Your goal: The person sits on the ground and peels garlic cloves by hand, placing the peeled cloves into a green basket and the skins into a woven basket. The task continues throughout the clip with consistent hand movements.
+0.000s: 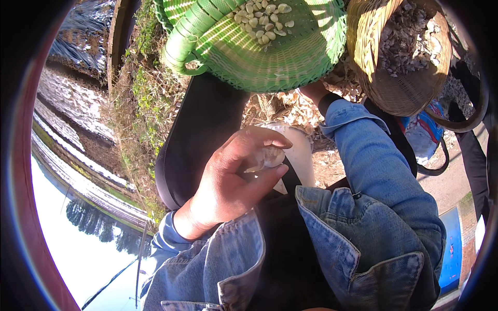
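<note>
In my left hand (pixel 237 175) is a pale garlic bulb (pixel 271 156), pinched between the thumb and the curled fingers above my lap. My right hand (pixel 312 92) reaches forward under the near rim of a green woven basket (pixel 272 77); its fingers are hidden by the basket, so what it holds or touches cannot be seen. Peeled garlic cloves (pixel 264 21) lie in a loose heap inside the green basket. Between my legs stands a whitish plastic bucket (pixel 301 155), partly behind my left hand.
A brown wicker basket (pixel 412 93) with papery garlic skins (pixel 404 42) stands at upper right. Dry husks (pixel 272 107) cover the ground beneath the baskets. A blue and red bag (pixel 424 134) lies at right, near another person's dark-clad leg (pixel 470 155). Weeds (pixel 146 93) grow at left.
</note>
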The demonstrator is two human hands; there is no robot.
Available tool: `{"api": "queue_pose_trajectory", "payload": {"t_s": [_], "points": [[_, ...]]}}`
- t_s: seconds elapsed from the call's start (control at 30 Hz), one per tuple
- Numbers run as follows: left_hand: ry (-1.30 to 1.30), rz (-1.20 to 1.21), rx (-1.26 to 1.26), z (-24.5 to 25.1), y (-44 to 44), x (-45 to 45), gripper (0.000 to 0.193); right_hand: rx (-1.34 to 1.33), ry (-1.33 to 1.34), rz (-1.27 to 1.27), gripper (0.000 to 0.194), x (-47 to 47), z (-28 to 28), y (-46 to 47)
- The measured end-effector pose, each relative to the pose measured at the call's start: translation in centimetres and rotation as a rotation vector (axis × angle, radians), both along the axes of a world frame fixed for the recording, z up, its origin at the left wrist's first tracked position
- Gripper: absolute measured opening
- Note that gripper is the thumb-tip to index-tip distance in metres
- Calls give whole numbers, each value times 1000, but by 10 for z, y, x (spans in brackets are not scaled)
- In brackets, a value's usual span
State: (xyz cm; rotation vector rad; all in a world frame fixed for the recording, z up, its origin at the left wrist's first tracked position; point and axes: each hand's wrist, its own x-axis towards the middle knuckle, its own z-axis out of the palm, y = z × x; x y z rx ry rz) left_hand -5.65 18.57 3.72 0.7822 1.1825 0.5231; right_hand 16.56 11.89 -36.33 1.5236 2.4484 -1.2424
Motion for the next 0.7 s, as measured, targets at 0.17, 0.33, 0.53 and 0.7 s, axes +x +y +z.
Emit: {"api": "queue_pose_trajectory", "payload": {"t_s": [0.17, 0.33, 0.53, 0.7], "points": [[57, 36, 63, 13, -16, 2, 29, -213, -183, 100, 44, 35, 74, 5], [83, 170, 166, 2, -28, 0, 29, 47, -132, -17, 43, 66, 135, -26], [214, 248, 264, -9, -57, 1, 28, -596, -131, -534, 22, 65, 218, -28], [95, 383, 201, -11, -74, -1, 27, -878, 1084, -1016, 43, 40, 287, 5]]}}
